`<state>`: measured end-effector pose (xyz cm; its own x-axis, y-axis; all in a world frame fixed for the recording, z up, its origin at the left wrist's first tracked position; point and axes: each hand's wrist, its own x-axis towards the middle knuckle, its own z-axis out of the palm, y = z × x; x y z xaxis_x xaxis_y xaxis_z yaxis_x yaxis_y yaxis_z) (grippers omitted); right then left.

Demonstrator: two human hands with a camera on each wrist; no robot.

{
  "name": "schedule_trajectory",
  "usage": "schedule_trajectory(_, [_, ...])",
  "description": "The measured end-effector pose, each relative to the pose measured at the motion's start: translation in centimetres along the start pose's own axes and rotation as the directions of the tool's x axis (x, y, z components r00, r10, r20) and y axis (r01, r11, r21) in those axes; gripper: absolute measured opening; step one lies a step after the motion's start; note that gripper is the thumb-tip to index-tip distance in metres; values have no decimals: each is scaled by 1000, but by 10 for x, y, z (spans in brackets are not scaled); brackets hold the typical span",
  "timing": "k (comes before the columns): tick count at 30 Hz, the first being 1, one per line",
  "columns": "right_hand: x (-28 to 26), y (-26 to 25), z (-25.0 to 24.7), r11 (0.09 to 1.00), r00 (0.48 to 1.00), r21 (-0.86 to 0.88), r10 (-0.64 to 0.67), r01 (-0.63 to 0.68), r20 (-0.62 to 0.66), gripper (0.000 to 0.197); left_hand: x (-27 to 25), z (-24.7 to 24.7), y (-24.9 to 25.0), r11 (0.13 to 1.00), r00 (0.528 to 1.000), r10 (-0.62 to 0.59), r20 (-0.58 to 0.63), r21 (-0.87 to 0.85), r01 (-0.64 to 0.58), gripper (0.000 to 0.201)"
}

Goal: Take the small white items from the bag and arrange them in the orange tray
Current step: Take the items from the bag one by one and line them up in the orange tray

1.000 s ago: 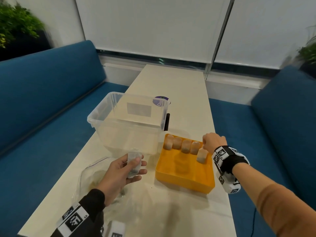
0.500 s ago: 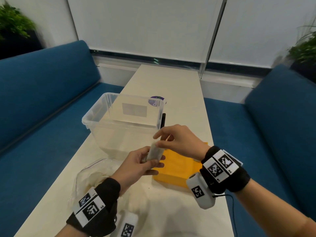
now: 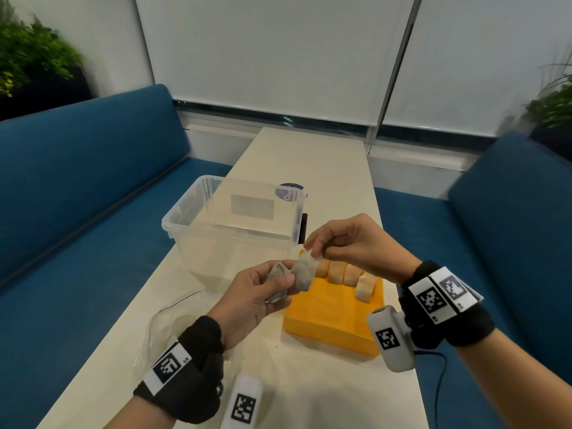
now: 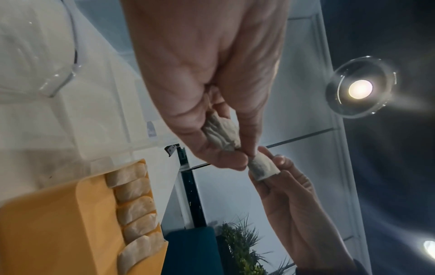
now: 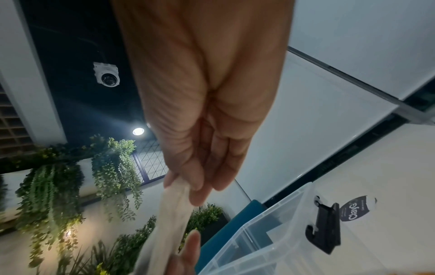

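Note:
The orange tray (image 3: 334,323) lies on the table right of centre, with a row of several small white items (image 3: 343,274) along its far wall. Above its near-left corner my left hand (image 3: 280,283) grips one white item (image 3: 276,281) between thumb and fingers. My right hand (image 3: 314,247) pinches the top of a second white item (image 3: 305,269), which hangs against the left fingertips. The left wrist view shows both held pieces (image 4: 222,134) (image 4: 262,168) and the tray's row (image 4: 134,204). In the right wrist view the pinched item (image 5: 174,214) hangs below the fingertips. The clear bag (image 3: 173,320) lies under my left wrist.
A clear plastic box (image 3: 232,230) stands on the table just beyond the hands, its black latch (image 3: 302,227) facing the tray. A round purple-labelled lid (image 3: 289,191) lies behind it. Blue benches run along both sides of the narrow table (image 3: 309,162).
My right hand left the tray's row, came across to the left hand and took hold of a second white item. My left hand rose from the bag toward the tray.

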<state>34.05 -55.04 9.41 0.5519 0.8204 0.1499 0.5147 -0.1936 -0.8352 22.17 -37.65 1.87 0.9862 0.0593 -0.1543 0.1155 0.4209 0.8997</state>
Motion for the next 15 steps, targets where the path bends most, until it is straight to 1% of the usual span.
schedule_trajectory(1, [0,-1,-1,1000,1000,-8,-3,3,-23,19,0,1,2,999,999,29,-14,34,-28,27])
schedule_trajectory(3, [1,-4,-2,998,996,-60,22,-27,-89,18,1,3,4,984,990,123,-69,138,-113,18])
schedule_trajectory(4, [2,-5,-3,993,993,-98,49,-60,-108,19,2,4,5,966,978,185,-100,202,-162,15])
schedule_trajectory(6, [3,-8,-2,980,991,-165,95,-109,-92,25,4,5,7,918,943,302,-142,309,-248,12])
schedule_trajectory(8, [3,-10,-1,971,993,-220,73,-93,-98,24,6,7,8,885,913,375,-159,356,-301,12])
schedule_trajectory(9, [3,-12,-1,968,991,-238,46,-75,-125,22,6,8,8,880,908,385,-166,362,-307,13])
schedule_trajectory(10, [3,-14,-2,965,988,-254,19,-58,-155,20,7,9,9,887,913,373,-168,353,-298,14])
schedule_trajectory(13, [3,-20,-4,956,979,-294,-45,-16,-199,17,10,10,10,948,963,238,-124,245,-203,32])
schedule_trajectory(14, [3,-22,-4,955,978,-297,-53,-9,-202,16,11,10,10,960,974,198,-111,220,-170,36])
schedule_trajectory(15, [3,-25,-4,955,977,-297,-57,-6,-204,17,11,11,10,964,977,181,-109,217,-154,34])
